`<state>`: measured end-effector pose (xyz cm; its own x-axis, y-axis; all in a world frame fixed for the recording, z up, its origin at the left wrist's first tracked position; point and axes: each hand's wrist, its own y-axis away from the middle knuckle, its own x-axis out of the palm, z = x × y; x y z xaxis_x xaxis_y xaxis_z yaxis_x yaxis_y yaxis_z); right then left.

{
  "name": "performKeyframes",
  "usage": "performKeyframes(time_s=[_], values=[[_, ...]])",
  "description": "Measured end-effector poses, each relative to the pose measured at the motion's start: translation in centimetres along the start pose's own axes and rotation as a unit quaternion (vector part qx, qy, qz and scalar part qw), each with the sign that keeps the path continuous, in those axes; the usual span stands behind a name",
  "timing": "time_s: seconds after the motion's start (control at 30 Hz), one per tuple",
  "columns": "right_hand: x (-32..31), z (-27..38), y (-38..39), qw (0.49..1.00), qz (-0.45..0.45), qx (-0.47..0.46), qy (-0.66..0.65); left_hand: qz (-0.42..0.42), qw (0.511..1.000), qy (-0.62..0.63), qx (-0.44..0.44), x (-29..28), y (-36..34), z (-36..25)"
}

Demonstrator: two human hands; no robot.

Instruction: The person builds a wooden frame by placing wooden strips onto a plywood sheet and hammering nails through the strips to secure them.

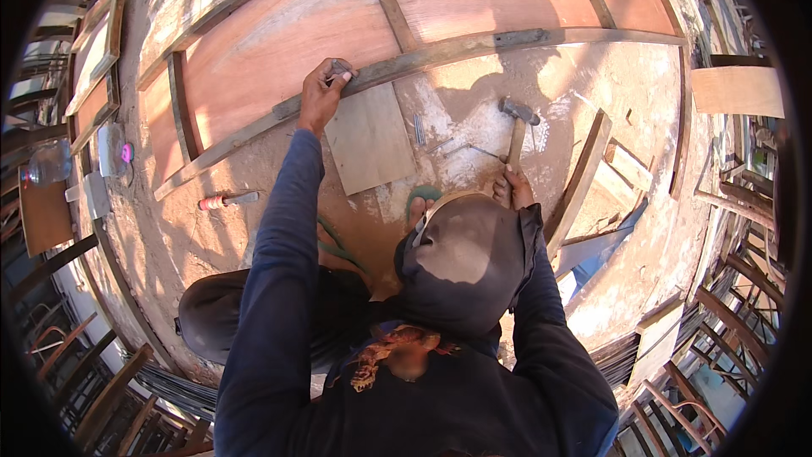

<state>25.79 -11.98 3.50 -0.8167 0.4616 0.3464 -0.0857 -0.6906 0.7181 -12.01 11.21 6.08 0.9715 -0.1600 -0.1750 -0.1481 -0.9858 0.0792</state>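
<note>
My left hand [324, 91] is closed at a long wooden batten [414, 60] on pink plywood panels [288, 21], its fingers round a small dark piece that I cannot make out. My right hand [513, 186] grips the wooden handle of a hammer [517, 131], whose metal head is raised toward the upper right of my hand. A loose square board [368, 140] lies just below the batten, with a few nails [419, 129] beside it. A red-handled tool with a flat metal end [222, 201] lies on the dusty floor left of my left forearm.
Wooden pieces [584, 169] lie at my right. Plastic bottles [49, 161] and a clear container [114, 148] stand at the far left. Stacked timber frames [736, 288] line both sides. My sandalled feet [421, 207] and bent knees are close below the work.
</note>
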Motion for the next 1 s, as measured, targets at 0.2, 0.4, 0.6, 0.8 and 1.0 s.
performKeyframes(time_s=[0.2, 0.4, 0.6, 0.8, 1.0], values=[[-0.1, 0.9, -0.3, 1.0, -0.015, 0.021, 0.013, -0.006, 0.999, 0.02, 0.024, 0.2, 0.7, -0.8], [3.0, 1.0, 0.7, 0.982, -0.105, -0.008, 0.155, -0.034, 0.998, -0.052, 0.001, -1.1, 0.8, 0.6], [1.8, -1.0, 2.3, 0.968, -0.038, -0.138, 0.208, -0.067, 0.996, -0.049, 0.041, 0.6, 0.8, 0.2], [9.0, 0.0, 4.8, 0.929, -0.013, -0.201, 0.311, -0.063, 0.994, -0.064, 0.057, -0.5, 0.9, 1.0], [12.8, 2.7, 4.7, 0.853, -0.001, -0.217, 0.475, -0.066, 0.992, -0.079, 0.07, 0.5, 1.0, -0.4]])
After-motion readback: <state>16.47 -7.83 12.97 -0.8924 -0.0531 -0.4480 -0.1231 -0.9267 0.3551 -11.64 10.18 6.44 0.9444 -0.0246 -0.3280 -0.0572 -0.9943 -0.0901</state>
